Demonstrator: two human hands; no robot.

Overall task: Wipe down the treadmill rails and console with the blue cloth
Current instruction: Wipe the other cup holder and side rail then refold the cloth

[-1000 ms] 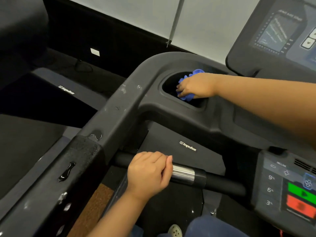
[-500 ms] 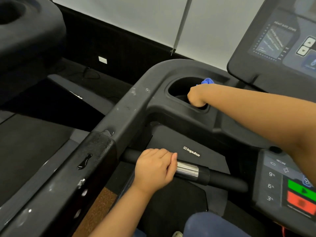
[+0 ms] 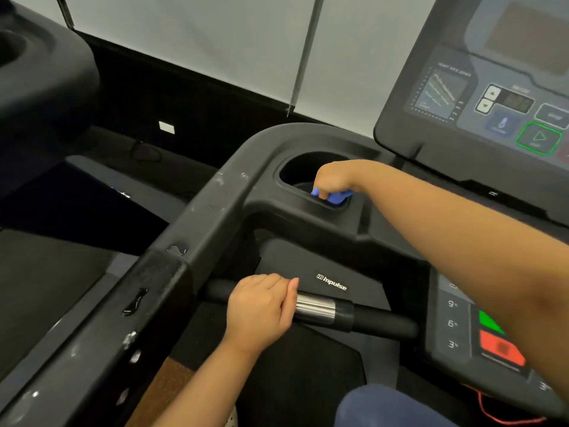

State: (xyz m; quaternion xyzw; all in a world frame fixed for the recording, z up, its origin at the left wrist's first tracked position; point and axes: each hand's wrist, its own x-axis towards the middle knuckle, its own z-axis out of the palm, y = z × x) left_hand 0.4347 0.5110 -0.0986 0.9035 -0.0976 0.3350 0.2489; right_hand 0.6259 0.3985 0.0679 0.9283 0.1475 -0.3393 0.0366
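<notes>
My right hand (image 3: 334,178) reaches into the cup holder (image 3: 303,166) at the left corner of the treadmill console and grips the blue cloth (image 3: 337,197), bunched against the holder's near wall; most of the cloth is hidden under my fingers. My left hand (image 3: 261,309) is wrapped around the black front handlebar (image 3: 381,323), just left of its silver pulse sensor (image 3: 315,308). The left side rail (image 3: 172,272), black and scuffed with white marks, runs from the lower left up to the cup holder. The display panel (image 3: 480,97) rises at the upper right.
A lower control pad (image 3: 462,325) with incline numbers and green and red buttons sits at the right. A second treadmill (image 3: 40,75) stands to the left. A white wall and dark baseboard lie behind. My knee (image 3: 388,408) shows at the bottom.
My right hand has gone from the cup holder's far side, deep inside, to its near wall, with the cloth now showing below the fingers. My left hand has kept its grip on the handlebar.
</notes>
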